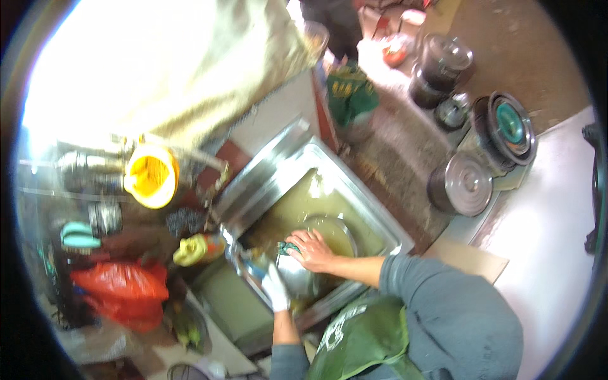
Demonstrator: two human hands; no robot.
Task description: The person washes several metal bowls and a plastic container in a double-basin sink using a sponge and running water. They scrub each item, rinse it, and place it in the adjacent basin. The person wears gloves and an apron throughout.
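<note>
My right hand [311, 251] presses a dark green scrubbing pad [288, 247] against a shiny metal pot [295, 275], which sits tilted in a stainless-steel sink [370, 189]. Cloudy yellowish water [289, 204] fills much of the basin. At the pot's left edge is my left hand [275, 288] in a white glove. A blurred blue strip [254, 269] lies by its fingertips, and its grip is hard to make out. Behind my right hand, a round metal rim [350, 228] shows partly above the water.
A yellow bottle [192, 250] stands at the sink's left edge, below a yellow strainer basket [152, 175]. Farther left lies a red plastic bag [126, 294]. Lidded metal pots [463, 185] and stacked basins [513, 126] stand to the right, near a pale tabletop [546, 213].
</note>
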